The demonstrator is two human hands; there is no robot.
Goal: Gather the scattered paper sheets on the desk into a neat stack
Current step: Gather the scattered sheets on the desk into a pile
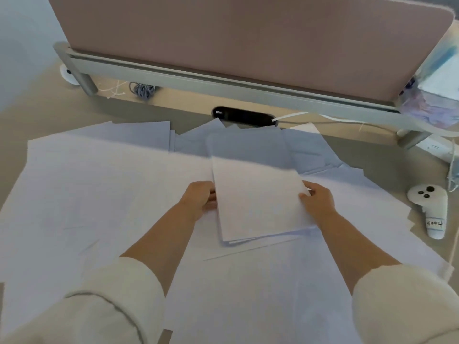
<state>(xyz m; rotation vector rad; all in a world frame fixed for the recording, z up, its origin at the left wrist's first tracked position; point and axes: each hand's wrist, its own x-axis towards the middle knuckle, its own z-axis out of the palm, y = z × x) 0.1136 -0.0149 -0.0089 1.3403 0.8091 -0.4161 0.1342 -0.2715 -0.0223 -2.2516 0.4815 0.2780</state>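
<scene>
The left hand (198, 197) and right hand (318, 202) each close their grip on opposite side edges of a small stack of paper sheets (258, 202), seemingly lifted slightly at its far end. Loose sheets (99, 189) lie spread across the bench (49, 112) beneath and around it. A white controller (431, 207) lies at the right.

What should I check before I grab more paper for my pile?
1. Left hand holds the pile's left edge: ok.
2. Right hand holds the right edge: ok.
3. Pile edges line up: not ok, lower sheets stick out at the bottom.
4. All loose sheets gathered: not ok, many are spread over the desk.
5. White controller clear of the papers: not ok, it lies right at the edge of the sheets.
6. How many sheets are in the pile: cannot tell.
</scene>
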